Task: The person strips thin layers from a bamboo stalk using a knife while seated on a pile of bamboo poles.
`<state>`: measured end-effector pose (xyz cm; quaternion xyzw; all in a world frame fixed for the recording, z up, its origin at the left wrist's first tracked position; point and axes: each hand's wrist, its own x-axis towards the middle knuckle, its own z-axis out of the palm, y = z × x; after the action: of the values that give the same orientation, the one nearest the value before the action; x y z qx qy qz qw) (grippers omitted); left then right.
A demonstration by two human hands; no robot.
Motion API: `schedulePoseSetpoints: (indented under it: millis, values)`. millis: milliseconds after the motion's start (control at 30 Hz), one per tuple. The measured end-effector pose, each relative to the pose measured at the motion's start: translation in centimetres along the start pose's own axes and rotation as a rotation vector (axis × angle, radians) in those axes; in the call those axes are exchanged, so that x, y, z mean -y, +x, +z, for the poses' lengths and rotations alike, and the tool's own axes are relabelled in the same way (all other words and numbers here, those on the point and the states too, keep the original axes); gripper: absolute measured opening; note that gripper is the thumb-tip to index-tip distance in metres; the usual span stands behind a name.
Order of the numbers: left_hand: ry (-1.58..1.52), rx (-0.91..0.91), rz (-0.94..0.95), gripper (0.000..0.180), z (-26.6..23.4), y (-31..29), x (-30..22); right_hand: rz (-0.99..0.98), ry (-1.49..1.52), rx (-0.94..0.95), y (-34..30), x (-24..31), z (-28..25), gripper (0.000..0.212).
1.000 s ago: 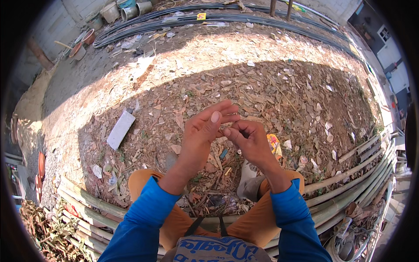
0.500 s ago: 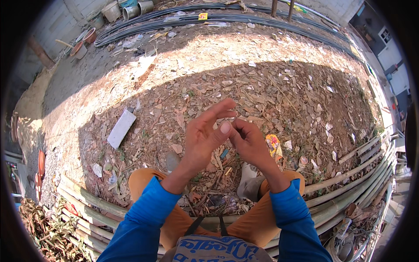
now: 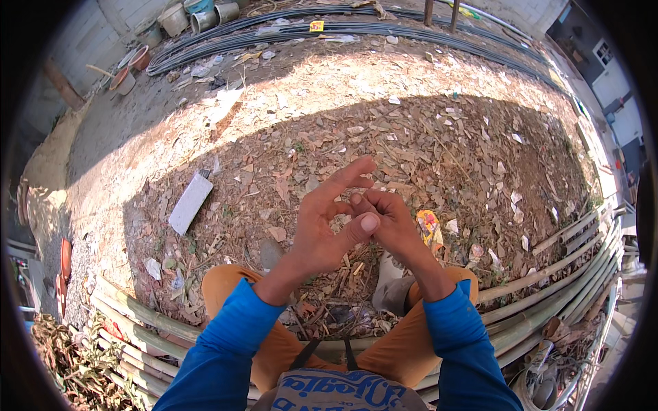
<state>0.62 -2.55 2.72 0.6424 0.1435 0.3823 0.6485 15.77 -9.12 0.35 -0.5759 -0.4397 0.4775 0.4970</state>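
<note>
Both hands meet above the ground in front of my knees. My left hand (image 3: 319, 222) is open, its upper fingers stretched out and its thumb pointing across toward the right. Against it sits my right hand (image 3: 394, 225), with fingers curled in and pressed together close to the left thumb and fingers. Whatever the right fingers hold, if anything, is hidden or too small to make out. Below the hands are my brown-orange trouser legs (image 3: 404, 342) and a greyish boot (image 3: 392, 284).
Dry leaves and litter cover the ground (image 3: 425, 151). A pale block (image 3: 190, 203) lies to the left, and a yellow wrapper (image 3: 429, 228) by my right hand. Bamboo poles (image 3: 534, 301) run beneath me. Long dark rods (image 3: 384, 29) and several buckets (image 3: 174, 20) are at the back.
My left thumb has moved right and down, over the edge of my right hand. The right fingers have curled further in toward the left hand.
</note>
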Motion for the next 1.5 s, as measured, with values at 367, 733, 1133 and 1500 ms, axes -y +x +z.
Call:
schedulePoseSetpoints:
  millis: [367, 733, 1133, 1500]
  values:
    - [0.002, 0.046, 0.103, 0.077, 0.2, 0.0, -0.3, 0.139, 0.118, 0.072, -0.2, 0.4, -0.8, 0.054]
    - [-0.252, -0.052, -0.146, 0.076, -0.5, 0.4, 0.4, -0.086, -0.016, -0.115, -0.1, -0.5, 0.2, 0.027]
    - [-0.048, -0.005, 0.012, 0.082, -0.3, 0.1, -0.2, 0.186, 0.022, -0.042, -0.4, 1.7, -0.3, 0.059]
    - [-0.106, -0.055, -0.024, 0.084, -0.3, 0.2, -0.5, -0.04, 0.031, -0.081, -0.1, 0.1, 0.3, 0.036]
